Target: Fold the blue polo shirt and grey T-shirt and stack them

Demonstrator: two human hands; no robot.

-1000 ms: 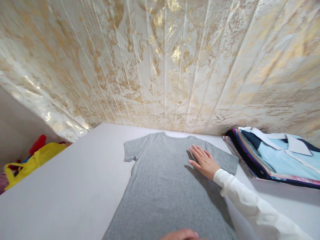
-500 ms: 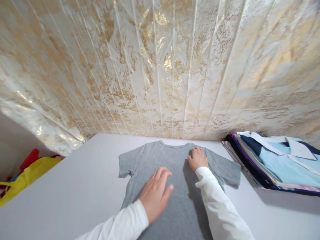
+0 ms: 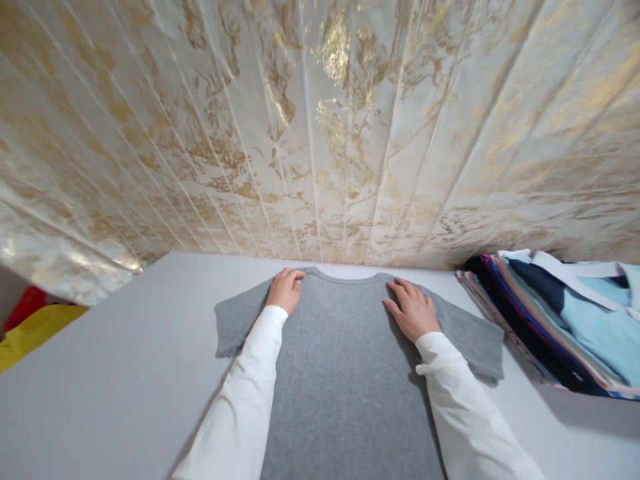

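A grey short-sleeved T-shirt point(image 3: 345, 373) lies spread flat with its collar toward the wall; its lower part runs out of view at the bottom. At the shoulder left of the neckline, my left hand point(image 3: 286, 291) rests on the fabric, fingers lightly bent and its thumb hidden. My right hand point(image 3: 413, 309) lies on the other shoulder, thumb held apart from the fingers. Neither hand shows fabric pinched in it. Both forearms, in white sleeves, stretch along the shirt's sides.
The shirt lies on a white table point(image 3: 135, 373). A stack of folded clothes point(image 3: 545, 320), light blue on top, stands at the right. Yellow cloth point(image 3: 40, 330) and red cloth point(image 3: 27, 303) lie beyond the left edge. A white-and-gold patterned covering point(image 3: 320, 133) rises behind the table.
My left hand has moved up from above the shirt's middle to its left shoulder. My right hand remains at the right shoulder, its thumb now plainly apart. The view has shifted closer.
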